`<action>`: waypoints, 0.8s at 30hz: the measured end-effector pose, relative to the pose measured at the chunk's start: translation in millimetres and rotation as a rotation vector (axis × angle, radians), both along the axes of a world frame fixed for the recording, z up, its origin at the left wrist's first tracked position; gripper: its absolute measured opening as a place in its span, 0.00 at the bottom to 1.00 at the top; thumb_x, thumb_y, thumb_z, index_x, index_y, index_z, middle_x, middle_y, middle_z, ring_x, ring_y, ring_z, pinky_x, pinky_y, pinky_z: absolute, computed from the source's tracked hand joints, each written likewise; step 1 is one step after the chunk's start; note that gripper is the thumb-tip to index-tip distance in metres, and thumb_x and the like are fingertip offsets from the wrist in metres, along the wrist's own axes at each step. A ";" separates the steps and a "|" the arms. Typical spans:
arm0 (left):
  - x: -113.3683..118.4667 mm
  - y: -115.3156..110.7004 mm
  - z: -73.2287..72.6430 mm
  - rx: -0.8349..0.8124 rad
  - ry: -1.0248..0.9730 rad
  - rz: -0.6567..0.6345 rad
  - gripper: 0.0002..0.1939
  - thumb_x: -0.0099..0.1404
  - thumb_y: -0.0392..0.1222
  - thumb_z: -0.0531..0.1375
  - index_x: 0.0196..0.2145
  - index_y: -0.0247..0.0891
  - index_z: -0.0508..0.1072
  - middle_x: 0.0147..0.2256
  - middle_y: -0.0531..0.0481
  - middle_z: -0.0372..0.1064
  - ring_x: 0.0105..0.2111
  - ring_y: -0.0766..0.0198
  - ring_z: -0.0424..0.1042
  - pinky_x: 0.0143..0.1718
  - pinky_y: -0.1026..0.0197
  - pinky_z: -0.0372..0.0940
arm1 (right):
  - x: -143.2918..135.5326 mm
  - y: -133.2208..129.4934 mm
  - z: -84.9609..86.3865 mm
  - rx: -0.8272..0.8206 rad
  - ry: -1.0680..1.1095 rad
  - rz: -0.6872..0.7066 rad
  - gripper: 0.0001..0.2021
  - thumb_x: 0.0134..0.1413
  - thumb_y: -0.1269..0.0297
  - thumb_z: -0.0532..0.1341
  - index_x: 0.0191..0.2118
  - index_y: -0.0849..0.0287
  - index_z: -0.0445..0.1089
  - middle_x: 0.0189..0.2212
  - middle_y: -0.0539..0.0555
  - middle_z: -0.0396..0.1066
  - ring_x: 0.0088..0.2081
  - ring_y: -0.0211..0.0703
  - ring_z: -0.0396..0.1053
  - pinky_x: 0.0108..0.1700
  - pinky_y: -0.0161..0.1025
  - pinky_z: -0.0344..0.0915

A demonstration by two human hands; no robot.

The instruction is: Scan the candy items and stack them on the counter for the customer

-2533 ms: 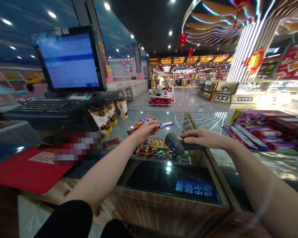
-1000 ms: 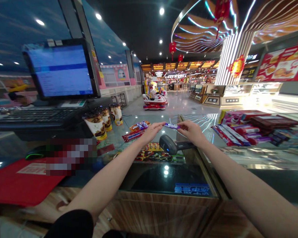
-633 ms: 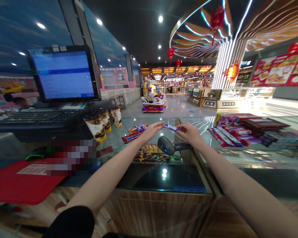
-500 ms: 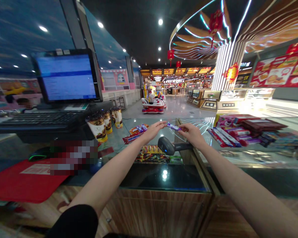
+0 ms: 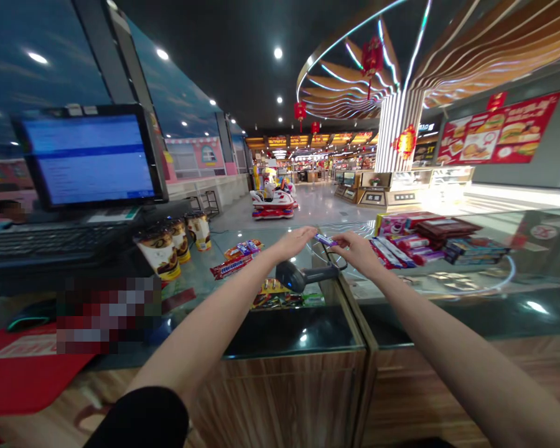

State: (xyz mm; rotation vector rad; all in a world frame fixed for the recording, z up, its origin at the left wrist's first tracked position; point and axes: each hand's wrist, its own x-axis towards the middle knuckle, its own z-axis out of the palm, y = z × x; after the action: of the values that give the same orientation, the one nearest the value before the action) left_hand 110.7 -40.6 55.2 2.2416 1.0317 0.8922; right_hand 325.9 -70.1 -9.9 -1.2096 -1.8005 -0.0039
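My right hand (image 5: 354, 249) pinches the end of a small purple and white packet (image 5: 325, 240) above the glass counter. Close to the packet's other end is my left hand (image 5: 296, 241), its fingers stretched out and pointing right; whether they touch it I cannot tell. Below both hands a black barcode scanner (image 5: 292, 275) lies on the glass. A red long packet (image 5: 231, 267) and an orange and purple packet (image 5: 242, 249) lie left of my left hand. To the right of my right hand are several long wrapped packets (image 5: 392, 251).
Several lidded cups (image 5: 161, 255) stand before the monitor (image 5: 91, 155) and keyboard (image 5: 65, 246) at left. A red mat (image 5: 28, 386) hangs at the near left edge. Boxes (image 5: 476, 250) are stacked at right. A person's head (image 5: 7, 211) shows far left.
The view has turned to the right, so the counter items appear further left. My right hand keeps its hold on the packet, and my left hand stays beside it.
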 end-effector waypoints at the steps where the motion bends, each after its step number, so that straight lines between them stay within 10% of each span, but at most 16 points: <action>1: 7.2 -1.4 1.6 0.007 0.020 -0.006 0.15 0.67 0.51 0.56 0.43 0.42 0.78 0.49 0.48 0.75 0.53 0.53 0.69 0.59 0.58 0.57 | 5.8 -1.8 -0.4 0.005 0.002 -0.013 0.08 0.53 0.65 0.63 0.40 0.58 0.76 0.32 0.53 0.73 0.35 0.43 0.70 0.41 0.41 0.65; 10: 75.3 -8.0 0.9 0.079 0.131 -0.059 0.18 0.67 0.51 0.56 0.47 0.40 0.75 0.52 0.43 0.74 0.55 0.50 0.69 0.58 0.55 0.57 | 66.4 -16.6 -7.6 -0.001 0.021 -0.109 0.11 0.53 0.63 0.63 0.42 0.59 0.75 0.32 0.53 0.72 0.35 0.43 0.70 0.41 0.41 0.66; 24: 190.6 -16.9 -38.0 0.117 0.221 -0.169 0.24 0.67 0.35 0.50 0.60 0.38 0.62 0.58 0.42 0.68 0.58 0.56 0.68 0.61 0.51 0.58 | 174.4 -34.8 -29.6 0.021 0.126 -0.393 0.14 0.50 0.66 0.62 0.44 0.59 0.77 0.36 0.55 0.75 0.35 0.44 0.72 0.42 0.41 0.68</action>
State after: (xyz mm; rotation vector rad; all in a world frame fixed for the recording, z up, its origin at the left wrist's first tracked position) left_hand 301.3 -57.5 17.2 2.5274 0.8849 0.6596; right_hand 500.4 -104.9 -39.5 -1.4965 -1.4292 -0.1672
